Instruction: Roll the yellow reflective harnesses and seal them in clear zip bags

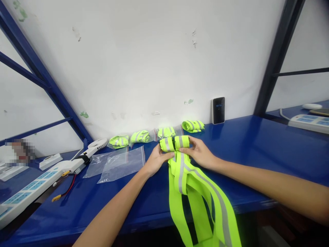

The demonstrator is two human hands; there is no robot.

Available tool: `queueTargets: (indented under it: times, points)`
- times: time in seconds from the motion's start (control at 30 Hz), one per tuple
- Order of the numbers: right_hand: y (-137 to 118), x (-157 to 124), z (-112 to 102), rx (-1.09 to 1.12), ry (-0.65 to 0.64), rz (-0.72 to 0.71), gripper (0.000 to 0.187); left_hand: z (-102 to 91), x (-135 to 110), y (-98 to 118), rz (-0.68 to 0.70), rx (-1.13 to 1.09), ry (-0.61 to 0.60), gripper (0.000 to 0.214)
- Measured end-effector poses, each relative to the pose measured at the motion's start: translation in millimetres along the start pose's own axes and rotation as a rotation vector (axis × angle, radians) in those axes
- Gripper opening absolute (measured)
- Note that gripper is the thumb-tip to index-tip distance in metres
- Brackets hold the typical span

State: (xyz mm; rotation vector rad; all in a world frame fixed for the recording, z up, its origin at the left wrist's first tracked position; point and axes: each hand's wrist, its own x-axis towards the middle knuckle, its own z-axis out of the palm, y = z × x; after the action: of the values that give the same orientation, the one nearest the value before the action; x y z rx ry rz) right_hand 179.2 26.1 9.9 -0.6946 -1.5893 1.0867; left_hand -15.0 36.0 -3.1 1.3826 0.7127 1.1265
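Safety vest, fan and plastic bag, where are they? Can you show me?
Safety vest (pixel 181 175), head view, on the grey stripe.
Fan (pixel 98 143), head view, on the round white head.
Plastic bag (pixel 121 165), head view, on the middle of the clear bag.

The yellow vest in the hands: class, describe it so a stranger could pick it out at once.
On the blue bench below the white wall, four rolled vests lie in a row. In front of them, the left hand and right hand hold the vest. Only it is partly rolled, its long straps trailing over the bench's front edge.
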Motion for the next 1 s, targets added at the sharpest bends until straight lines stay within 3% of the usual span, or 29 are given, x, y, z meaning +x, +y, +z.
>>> queueTargets:
  times: [0.1, 0.3, 0.5, 0.7, 0.8, 1.0]
  points:
    - [5, 1, -2, -0.012, -0.025, -0.012, 0.036, 0.3, -1, 0, 0.043, 0.031, -0.058, 0.061]
    - [9, 3, -7, -0.071, -0.045, -0.039, 0.038, -7.2, -4, -1, -0.043, 0.049, -0.137, 0.088]
    - [5, 3, -13, -0.125, -0.045, -0.058, 0.064, -5.3, -6, 2, -0.095, -0.04, -0.195, 0.101]
    - [8, 6, -15, -0.191, -0.032, -0.119, 0.044, 1.5, -10, 7, -0.135, -0.153, -0.151, 0.105]
    - [9, 7, -16, -0.251, -0.036, -0.161, 0.036, 3.2, -12, 11, -0.129, -0.196, -0.124, 0.1]
    - [8, 5, -15, -0.32, -0.111, -0.203, 0.031, 5.2, -7, 9, -0.164, -0.189, 0.004, 0.052]
